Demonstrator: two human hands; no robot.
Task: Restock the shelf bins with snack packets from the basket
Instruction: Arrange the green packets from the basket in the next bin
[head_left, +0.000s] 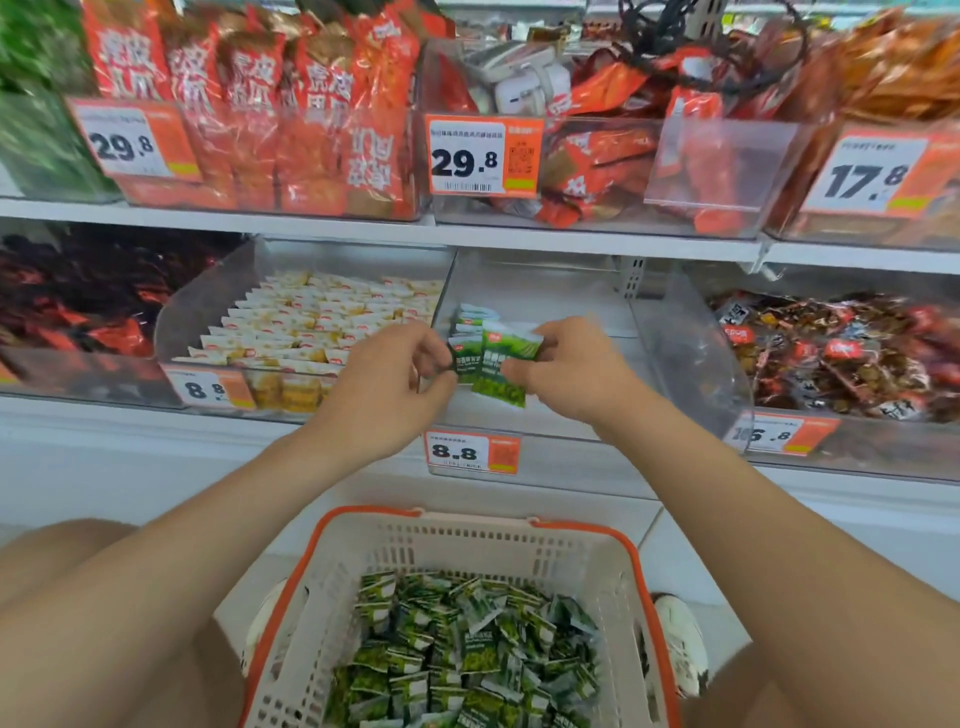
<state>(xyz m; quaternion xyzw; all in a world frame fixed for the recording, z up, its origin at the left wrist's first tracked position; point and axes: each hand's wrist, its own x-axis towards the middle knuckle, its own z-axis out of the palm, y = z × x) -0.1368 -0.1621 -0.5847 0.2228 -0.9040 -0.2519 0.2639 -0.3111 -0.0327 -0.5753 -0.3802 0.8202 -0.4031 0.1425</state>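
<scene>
We hold a small bunch of green snack packets (503, 366) over the front of the middle clear bin (545, 296) on the lower shelf, the left hand (395, 379) pinching the packet at the left edge of the bunch and the right hand (566, 364) pinching the one beside it. Exactly how many packets sit between our fingers is hard to tell, since they overlap and the view is a little blurred. They look light, thin and crinkly, with slick film that will probably slide packet on packet, so we judge the best hold to be across the flat faces or at the sealed top edge, squeezing gently so the contents are not crushed. A short row of the same packets (470, 318) already stands at the back left of this bin, and the rest of its floor is bare. The basket (467, 540), cream with an orange rim, rests on the pale tiled floor below us, with a loose heap of green packets (467, 665) in it. Left of our bin, white and yellow packets (322, 322) lie in neat rows; to the right, a bin holds dark brown packs (831, 353). An orange price tag (471, 452) marked 8.8 hangs under our bin, and red bags (270, 104) crowd the shelf above.
</scene>
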